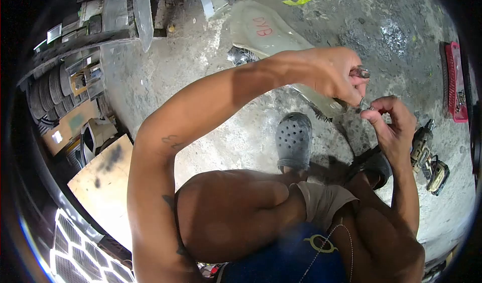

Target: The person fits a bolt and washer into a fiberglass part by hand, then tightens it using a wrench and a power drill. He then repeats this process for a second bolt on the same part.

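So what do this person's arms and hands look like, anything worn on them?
Both arms are bare, with no sleeves and no gloves. The left hand and right hand show no rings or watch that I can make out. The left forearm carries a small dark tattoo, and another dark mark sits higher on that arm.

A rough, stained concrete floor (211, 82) carries everything — a pale body panel (266, 32) with red writing, a cordless drill (427, 155) near a red tray (457, 82) at the right edge, a plywood board (103, 182) at left, and two feet in grey clogs (293, 140).
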Demonstrator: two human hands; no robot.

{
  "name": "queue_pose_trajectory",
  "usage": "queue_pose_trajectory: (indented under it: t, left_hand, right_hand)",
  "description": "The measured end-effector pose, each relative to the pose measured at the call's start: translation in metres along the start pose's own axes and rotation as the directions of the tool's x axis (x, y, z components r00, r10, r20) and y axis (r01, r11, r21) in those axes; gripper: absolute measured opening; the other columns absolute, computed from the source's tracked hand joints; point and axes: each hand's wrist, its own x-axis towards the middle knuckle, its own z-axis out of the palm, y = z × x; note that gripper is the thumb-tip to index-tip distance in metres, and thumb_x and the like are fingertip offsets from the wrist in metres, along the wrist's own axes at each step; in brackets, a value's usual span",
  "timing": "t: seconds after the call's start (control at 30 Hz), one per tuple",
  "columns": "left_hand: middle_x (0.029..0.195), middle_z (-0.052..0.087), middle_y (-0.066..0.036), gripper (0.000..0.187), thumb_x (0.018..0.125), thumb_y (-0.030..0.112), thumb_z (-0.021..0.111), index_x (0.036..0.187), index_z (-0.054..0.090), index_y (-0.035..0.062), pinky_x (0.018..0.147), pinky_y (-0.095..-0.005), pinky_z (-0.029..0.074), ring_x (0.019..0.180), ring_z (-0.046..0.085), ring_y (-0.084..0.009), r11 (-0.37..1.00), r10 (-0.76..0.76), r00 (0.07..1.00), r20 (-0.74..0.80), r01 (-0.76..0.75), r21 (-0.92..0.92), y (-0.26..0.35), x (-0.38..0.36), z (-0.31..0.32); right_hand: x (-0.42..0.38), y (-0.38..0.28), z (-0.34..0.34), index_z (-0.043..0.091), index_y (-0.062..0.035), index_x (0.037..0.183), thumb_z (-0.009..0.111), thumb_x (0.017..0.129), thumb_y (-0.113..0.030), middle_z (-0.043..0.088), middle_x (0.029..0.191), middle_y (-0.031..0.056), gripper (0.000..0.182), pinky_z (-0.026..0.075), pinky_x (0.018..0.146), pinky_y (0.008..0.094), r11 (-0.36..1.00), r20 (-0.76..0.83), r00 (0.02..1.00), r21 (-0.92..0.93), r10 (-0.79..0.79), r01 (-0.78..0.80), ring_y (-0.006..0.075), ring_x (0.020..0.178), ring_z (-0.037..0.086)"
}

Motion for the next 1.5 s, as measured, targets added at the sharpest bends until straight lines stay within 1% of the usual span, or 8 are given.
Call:
queue_pose_trajectory:
  t: [0.6, 0.8, 0.83, 0.9, 0.97, 1.03, 1.23, 1.5]
  left_hand:
    - [0.06, 0.047, 0.004, 0.006, 0.074, 0.006, 0.061, 0.072, 0.058, 0.0014, 0.052, -0.0274, 0.033, 0.057, 0.039, -0.0052, 0.971, 0.131, 0.991, -0.033, -0.121, 0.206, 0.0, 0.0, 0.005]
    - [0.066, 0.049, -0.002, 0.002, 0.074, 0.003, 0.06, 0.076, 0.059, 0.0013, 0.052, -0.0285, 0.034, 0.056, 0.04, -0.0095, 0.953, 0.113, 0.993, -0.016, -0.104, 0.284, 0.003, -0.001, 0.014]
    - [0.066, 0.049, -0.002, 0.002, 0.074, 0.003, 0.06, 0.076, 0.059, 0.0013, 0.052, -0.0285, 0.034, 0.056, 0.04, -0.0095, 0.953, 0.113, 0.993, -0.016, -0.104, 0.284, 0.003, -0.001, 0.014]
    - [0.068, 0.051, -0.004, 0.011, 0.076, 0.003, 0.062, 0.086, 0.065, 0.0015, 0.053, -0.0326, 0.038, 0.055, 0.044, -0.0177, 0.85, 0.329, 0.944, 0.005, -0.299, 0.433, 0.004, 0.001, 0.015]
    - [0.074, 0.057, -0.007, 0.007, 0.077, 0.003, 0.064, 0.084, 0.063, 0.0011, 0.056, -0.0348, 0.044, 0.059, 0.05, -0.0221, 0.709, 0.503, 0.864, 0.011, -0.42, 0.567, -0.002, 0.001, 0.02]
    - [0.087, 0.065, -0.011, 0.008, 0.08, 0.004, 0.068, 0.08, 0.06, 0.0006, 0.064, -0.0375, 0.052, 0.07, 0.061, -0.0279, 0.545, 0.65, 0.759, 0.031, -0.494, 0.678, 0.002, 0.004, 0.024]
    - [0.098, 0.069, -0.015, 0.019, 0.083, 0.01, 0.073, 0.077, 0.057, 0.0005, 0.064, -0.0352, 0.054, 0.078, 0.067, -0.0277, 0.518, 0.757, 0.646, -0.095, -0.505, 0.691, 0.014, 0.014, 0.023]
    - [0.08, 0.061, -0.011, 0.041, 0.075, 0.038, 0.079, 0.091, 0.063, 0.0031, 0.064, -0.0377, 0.046, 0.071, 0.057, -0.03, 0.563, 0.302, 0.927, -0.222, 0.014, 0.826, -0.025, -0.039, -0.04]
  right_hand:
    - [0.011, 0.014, -0.011, 0.061, -0.0052, 0.083, 0.075, 0.079, -0.013, 0.057, 0.077, 0.0102, 0.017, 0.045, 0.057, 0.0392, 0.89, 0.152, 0.921, -0.238, -0.36, 0.388, 0.0301, 0.066, 0.058]
    - [0.005, 0.018, -0.006, 0.058, -0.005, 0.073, 0.063, 0.092, -0.033, 0.05, 0.061, 0.0081, 0.034, 0.04, 0.051, 0.0333, 0.973, 0.249, 0.954, -0.114, -0.167, 0.201, 0.0262, 0.06, 0.054]
    - [0.0, 0.011, -0.004, 0.055, -0.0064, 0.069, 0.058, 0.095, -0.035, 0.048, 0.059, 0.005, 0.038, 0.038, 0.05, 0.031, 0.966, 0.289, 0.945, 0.161, 0.151, -0.203, 0.0222, 0.057, 0.051]
    - [-0.001, 0.011, 0.003, 0.053, -0.0079, 0.065, 0.053, 0.099, -0.036, 0.046, 0.057, 0.002, 0.044, 0.037, 0.048, 0.0288, 0.735, 0.398, 0.814, 0.374, 0.424, -0.566, 0.0183, 0.055, 0.048]
    - [-0.007, 0.031, 0.004, 0.049, -0.0113, 0.065, 0.048, 0.101, -0.035, 0.046, 0.059, -0.0015, 0.043, 0.034, 0.047, 0.0254, -0.221, 0.782, 0.606, 0.623, 0.146, -0.751, 0.012, 0.053, 0.043]
    - [-0.008, 0.03, 0.006, 0.048, -0.0108, 0.067, 0.049, 0.1, -0.034, 0.047, 0.059, -0.0001, 0.041, 0.032, 0.047, 0.0258, -0.429, 0.814, 0.534, 0.577, 0.231, -0.695, 0.0128, 0.051, 0.041]
    - [-0.002, 0.032, -0.075, 0.056, -0.0072, 0.077, 0.046, 0.101, -0.038, 0.05, 0.061, 0.003, 0.04, 0.041, 0.055, 0.031, 0.486, 0.082, 0.772, 0.734, 0.63, -0.474, 0.017, 0.055, 0.048]
    - [-0.005, 0.08, -0.138, 0.058, -0.0074, 0.087, 0.048, 0.101, -0.045, 0.049, 0.073, -0.0004, 0.041, 0.039, 0.066, 0.0271, 0.629, -0.208, 0.791, 0.731, 0.576, -0.266, 0.0129, 0.069, 0.047]
